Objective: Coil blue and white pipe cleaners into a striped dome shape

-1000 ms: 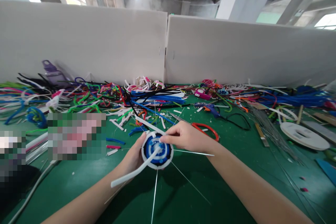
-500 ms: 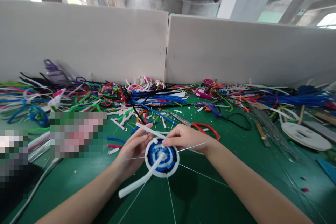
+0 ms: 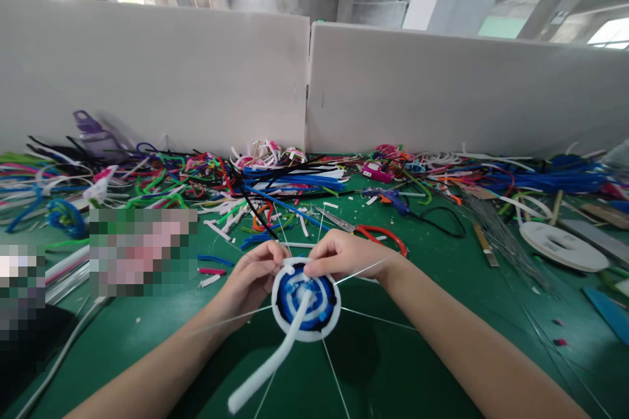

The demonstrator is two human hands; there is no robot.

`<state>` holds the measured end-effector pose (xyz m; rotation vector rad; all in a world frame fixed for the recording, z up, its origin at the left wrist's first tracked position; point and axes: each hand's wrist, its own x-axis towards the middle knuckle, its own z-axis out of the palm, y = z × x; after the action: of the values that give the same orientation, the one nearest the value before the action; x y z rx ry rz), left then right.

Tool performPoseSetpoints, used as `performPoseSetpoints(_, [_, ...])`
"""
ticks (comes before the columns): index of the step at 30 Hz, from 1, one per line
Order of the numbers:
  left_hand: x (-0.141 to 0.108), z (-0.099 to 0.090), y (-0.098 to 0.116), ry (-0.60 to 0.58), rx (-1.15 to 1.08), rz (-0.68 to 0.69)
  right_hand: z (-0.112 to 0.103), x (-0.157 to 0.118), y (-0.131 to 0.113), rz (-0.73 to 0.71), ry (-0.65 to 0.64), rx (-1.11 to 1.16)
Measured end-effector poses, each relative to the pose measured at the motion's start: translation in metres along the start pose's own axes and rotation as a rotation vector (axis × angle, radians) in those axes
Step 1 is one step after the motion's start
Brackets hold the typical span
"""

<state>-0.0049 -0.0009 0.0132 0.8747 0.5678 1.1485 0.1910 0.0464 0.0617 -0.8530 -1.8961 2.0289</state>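
Note:
A round disc (image 3: 305, 300) of coiled blue and white pipe cleaner with a white rim hangs over the green table, thin clear wires spreading out from it. From its centre a white fuzzy stem (image 3: 268, 370) sticks out toward me. My left hand (image 3: 258, 273) pinches the upper left rim, thumb and index finger close together. At the top of the disc, my right hand (image 3: 339, 255) grips the rim with its thumb on the front face and its fingers curled behind.
Red-handled scissors (image 3: 381, 234) lie just beyond my right hand. Heaps of coloured pipe cleaners (image 3: 295, 180) line the grey partition (image 3: 196, 72). A white spool (image 3: 563, 245) and loose wires are at the right, a purple bottle (image 3: 98, 134) back left.
The loose white strip end above the disc now lies down at its rim. My left fingers have closed in on the rim. The disc has turned slightly, its stem swinging lower.

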Motion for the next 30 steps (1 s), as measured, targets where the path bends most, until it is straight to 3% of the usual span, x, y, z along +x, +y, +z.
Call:
performPoseSetpoints(6, [0.001,0.002,0.0,0.242,0.121,0.004,-0.005,-0.003,-0.004,-0.027,0.146,-0.061])
performPoseSetpoints(11, [0.004,0.002,-0.002,0.277,0.348,0.072,-0.009,-0.008,-0.008,-0.059,0.224,-0.293])
performPoseSetpoints(20, [0.002,0.013,0.002,0.118,0.487,-0.023,-0.009,-0.013,-0.015,-0.085,0.277,-0.546])
performPoseSetpoints(30, [-0.001,0.008,-0.001,-0.192,0.331,-0.244,-0.01,-0.016,-0.017,-0.075,0.227,-0.638])
